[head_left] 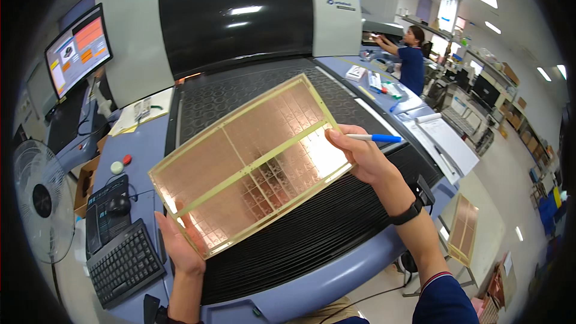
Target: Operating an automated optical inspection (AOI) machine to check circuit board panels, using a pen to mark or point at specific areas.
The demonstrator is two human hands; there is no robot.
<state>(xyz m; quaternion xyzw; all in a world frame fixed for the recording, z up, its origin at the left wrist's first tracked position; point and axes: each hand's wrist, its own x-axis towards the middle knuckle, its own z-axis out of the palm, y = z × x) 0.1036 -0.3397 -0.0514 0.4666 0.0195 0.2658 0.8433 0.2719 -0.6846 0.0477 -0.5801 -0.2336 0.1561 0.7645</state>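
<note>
A copper-clad circuit board panel [231,150] with pale yellow-green borders is held up at a tilt between my two hands. My left hand [183,246] supports its lower left corner, with the thumb along the edge and the other fingers partly hidden behind the board. At the right edge, my right hand [366,156] grips the panel. A white marker pen with a blue cap [384,138] is also tucked in that hand, pointing right. Beneath the panel lies the black slatted front bed [336,234] of a large machine.
The machine's dark hood [237,18] rises behind its bed. At left are a keyboard [126,264], a mouse [119,205], a monitor [78,48] and a fan [41,201]. Papers [447,144] lie at right, another copper panel [464,228] on a side table. A co-worker [411,60] stands farther back.
</note>
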